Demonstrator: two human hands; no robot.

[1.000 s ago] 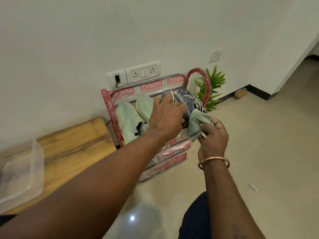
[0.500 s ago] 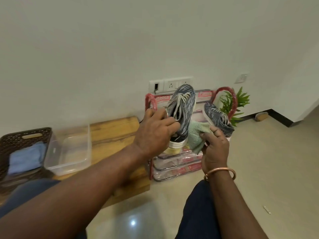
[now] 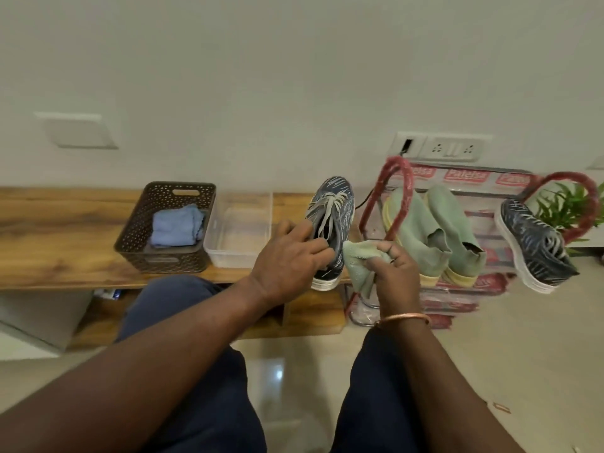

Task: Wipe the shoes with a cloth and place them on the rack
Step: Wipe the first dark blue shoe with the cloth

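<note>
Sneaker (image 3: 333,223), dark blue with pale laces, is standing toe-up in front of the wooden bench (image 3: 58,233), the left hand (image 3: 291,259) gripping its side with curled fingers. At its four o'clock the right hand (image 3: 397,273) is pinching a bunched green cloth (image 3: 358,261), which seems to be touching the shoe's flank. At three o'clock the rack (image 3: 394,162) is holding a green pair (image 3: 438,233) and the matching sneaker (image 3: 532,246); at nine o'clock a clear tub (image 3: 240,253) and a brown basket (image 3: 160,261) are sitting on the bench.
</note>
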